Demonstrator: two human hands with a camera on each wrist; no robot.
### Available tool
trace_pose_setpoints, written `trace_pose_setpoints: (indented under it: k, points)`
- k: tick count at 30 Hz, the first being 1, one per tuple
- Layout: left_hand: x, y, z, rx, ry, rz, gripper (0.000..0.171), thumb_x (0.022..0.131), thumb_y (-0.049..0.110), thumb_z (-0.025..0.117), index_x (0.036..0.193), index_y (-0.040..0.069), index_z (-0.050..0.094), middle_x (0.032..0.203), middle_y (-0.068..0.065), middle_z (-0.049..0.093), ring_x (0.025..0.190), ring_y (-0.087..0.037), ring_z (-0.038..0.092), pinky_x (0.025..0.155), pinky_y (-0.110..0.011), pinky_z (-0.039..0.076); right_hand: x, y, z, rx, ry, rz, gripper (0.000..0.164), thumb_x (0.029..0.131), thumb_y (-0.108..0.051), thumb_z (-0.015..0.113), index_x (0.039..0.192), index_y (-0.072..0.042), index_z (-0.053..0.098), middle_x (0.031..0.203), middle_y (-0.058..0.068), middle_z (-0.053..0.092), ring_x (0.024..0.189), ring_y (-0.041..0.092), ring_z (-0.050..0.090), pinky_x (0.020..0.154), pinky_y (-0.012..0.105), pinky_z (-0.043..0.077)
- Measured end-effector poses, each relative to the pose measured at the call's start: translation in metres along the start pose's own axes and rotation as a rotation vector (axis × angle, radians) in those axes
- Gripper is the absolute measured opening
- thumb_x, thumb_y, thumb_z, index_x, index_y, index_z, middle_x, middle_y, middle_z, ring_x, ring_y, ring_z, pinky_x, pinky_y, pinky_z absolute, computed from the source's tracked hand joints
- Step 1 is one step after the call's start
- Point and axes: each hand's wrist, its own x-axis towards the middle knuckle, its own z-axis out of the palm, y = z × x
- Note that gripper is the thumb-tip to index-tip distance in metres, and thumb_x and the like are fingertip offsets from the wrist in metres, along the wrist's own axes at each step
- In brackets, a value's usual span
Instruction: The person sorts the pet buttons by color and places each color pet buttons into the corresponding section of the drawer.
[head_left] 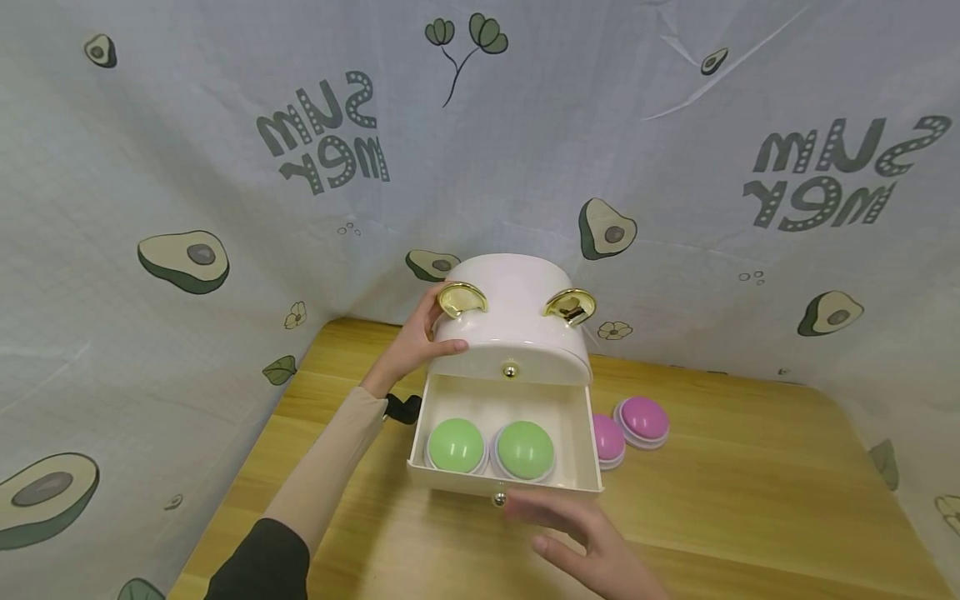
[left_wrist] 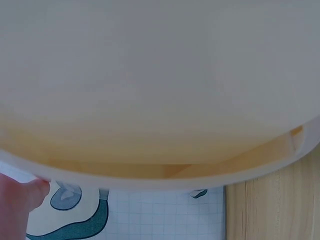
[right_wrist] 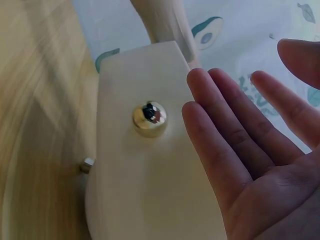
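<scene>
A white storage box point(head_left: 517, 287) with gold ears stands on the table, its lower drawer point(head_left: 577, 425) pulled out. My left hand point(head_left: 416, 337) holds the box's upper left side, thumb at the front edge; the other fingers are partly hidden by the left ear point(head_left: 462, 298). Inside the drawer sit two green domed objects point(head_left: 457, 446) with pale rims. Just in front of the drawer is my right hand point(head_left: 581, 537), fingers extended and nothing in them. In the right wrist view its fingertips lie close to the drawer front, beside the gold knob point(right_wrist: 150, 119); contact is unclear.
Two pink domed objects point(head_left: 645, 418) lie on the wooden table point(head_left: 750, 467) to the right of the drawer, one partly hidden by it. A small black item point(head_left: 403, 409) is left of the box. A printed cloth point(head_left: 675, 167) hangs behind.
</scene>
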Motion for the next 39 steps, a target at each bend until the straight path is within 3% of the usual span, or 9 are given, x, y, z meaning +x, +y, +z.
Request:
trace_pose_setpoints:
  k: [7,15,19,26,28,33,39]
  points:
    - [0.001,0.000,0.000,0.008,0.006,-0.015,0.082,0.078,-0.009,0.069,0.144,-0.004,0.020,0.146,-0.026,0.031,0.140,-0.032,0.020,0.112,-0.047,0.017,-0.004,0.007,0.009,0.039,-0.030,0.046,0.049,0.089,0.012,0.052,0.137,-0.001,0.048,0.124,0.009,0.061,0.113,0.024,0.059,0.094,0.034,0.046]
    - [0.006,-0.027,-0.006,-0.005,0.011,0.000,0.085,0.077,-0.009,0.070,0.146,0.003,0.021,0.147,-0.021,0.031,0.141,-0.027,0.021,0.112,-0.046,0.015,-0.007,0.020,0.016,0.078,-0.073,0.070,0.051,0.090,0.012,0.052,0.138,-0.004,0.047,0.123,0.011,0.061,0.111,0.026,0.060,0.092,0.036,0.047]
    - [0.006,-0.031,-0.006,-0.012,0.012,0.016,0.085,0.078,0.003,0.076,0.145,0.006,0.023,0.146,-0.017,0.033,0.140,-0.023,0.023,0.112,-0.045,0.017,-0.008,0.025,0.019,0.097,-0.075,0.080,0.051,0.090,0.012,0.052,0.139,-0.003,0.046,0.124,0.012,0.060,0.111,0.026,0.059,0.092,0.036,0.048]
    - [0.006,-0.033,-0.006,-0.009,0.012,0.032,0.099,0.073,0.041,0.083,0.145,0.007,0.024,0.146,-0.016,0.034,0.139,-0.021,0.024,0.111,-0.046,0.018,-0.008,0.031,0.020,0.119,-0.071,0.089,0.050,0.091,0.013,0.052,0.139,-0.002,0.046,0.124,0.013,0.060,0.111,0.027,0.059,0.091,0.036,0.048]
    - [0.006,-0.033,-0.006,-0.009,0.010,0.030,0.095,0.075,0.034,0.082,0.145,0.007,0.024,0.146,-0.016,0.034,0.139,-0.021,0.024,0.111,-0.046,0.019,-0.007,0.032,0.021,0.114,-0.064,0.089,0.049,0.091,0.012,0.052,0.138,0.000,0.046,0.124,0.013,0.060,0.111,0.027,0.059,0.090,0.036,0.049]
    - [0.006,-0.030,-0.006,-0.010,0.009,0.003,0.084,0.079,0.000,0.074,0.146,0.007,0.023,0.148,-0.015,0.033,0.140,-0.021,0.023,0.111,-0.045,0.019,-0.005,0.035,0.022,0.123,-0.043,0.108,0.047,0.092,0.010,0.052,0.137,0.003,0.045,0.125,0.012,0.060,0.111,0.029,0.059,0.091,0.039,0.048]
    - [0.006,-0.027,-0.007,-0.006,0.006,-0.042,0.088,0.078,-0.007,0.070,0.148,0.005,0.019,0.151,-0.017,0.027,0.142,-0.025,0.018,0.112,-0.046,0.017,-0.005,0.041,0.025,0.221,0.002,0.234,0.044,0.094,0.006,0.051,0.138,0.000,0.046,0.134,0.015,0.053,0.115,0.033,0.056,0.095,0.041,0.045]
